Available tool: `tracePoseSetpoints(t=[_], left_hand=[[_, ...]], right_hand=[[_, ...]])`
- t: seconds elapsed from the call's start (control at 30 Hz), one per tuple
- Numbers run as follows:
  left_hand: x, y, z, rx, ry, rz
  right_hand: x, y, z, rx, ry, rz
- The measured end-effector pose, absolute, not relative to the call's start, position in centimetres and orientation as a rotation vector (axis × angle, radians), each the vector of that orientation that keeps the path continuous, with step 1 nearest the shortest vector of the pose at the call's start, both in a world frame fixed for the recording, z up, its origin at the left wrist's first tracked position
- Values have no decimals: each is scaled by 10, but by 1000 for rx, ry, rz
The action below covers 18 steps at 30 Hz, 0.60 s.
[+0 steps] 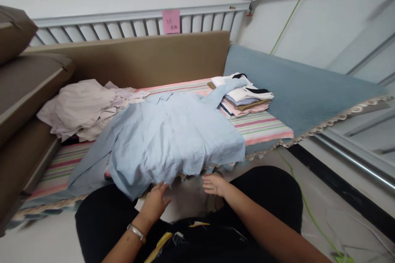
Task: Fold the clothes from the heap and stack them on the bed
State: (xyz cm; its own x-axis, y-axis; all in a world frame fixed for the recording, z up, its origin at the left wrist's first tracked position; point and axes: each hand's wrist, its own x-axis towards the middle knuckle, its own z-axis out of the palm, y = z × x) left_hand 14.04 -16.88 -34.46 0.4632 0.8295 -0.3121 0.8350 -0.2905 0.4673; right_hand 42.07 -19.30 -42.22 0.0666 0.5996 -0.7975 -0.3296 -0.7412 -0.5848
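Observation:
A light blue shirt point(173, 139) lies spread, front up, on a striped sheet point(262, 125) over the bed, its hem hanging over the near edge. My left hand point(156, 201) is just below the hem, fingers stretched out and touching the cloth's lower edge. My right hand point(214, 183) is a little to the right, flat and open, fingers pointing left under the hem. Neither hand grips anything. One sleeve runs up to the right onto a stack of folded clothes point(247, 98).
A heap of crumpled beige clothes point(83, 107) sits at the left of the bed. Brown cardboard boxes point(24, 90) stand at far left, a cardboard panel point(148, 57) behind. A blue blanket point(296, 90) covers the right side. A green cord point(311, 213) crosses the floor.

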Motion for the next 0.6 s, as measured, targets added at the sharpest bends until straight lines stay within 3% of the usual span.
tracePoseSetpoints(t=[0.37, 0.6], left_hand=[[170, -150, -341, 2214, 1282, 171], [216, -165, -354, 2474, 1269, 374]], right_hand=[[399, -176, -433, -1598, -104, 1785], [401, -194, -388, -1331, -82, 1903]])
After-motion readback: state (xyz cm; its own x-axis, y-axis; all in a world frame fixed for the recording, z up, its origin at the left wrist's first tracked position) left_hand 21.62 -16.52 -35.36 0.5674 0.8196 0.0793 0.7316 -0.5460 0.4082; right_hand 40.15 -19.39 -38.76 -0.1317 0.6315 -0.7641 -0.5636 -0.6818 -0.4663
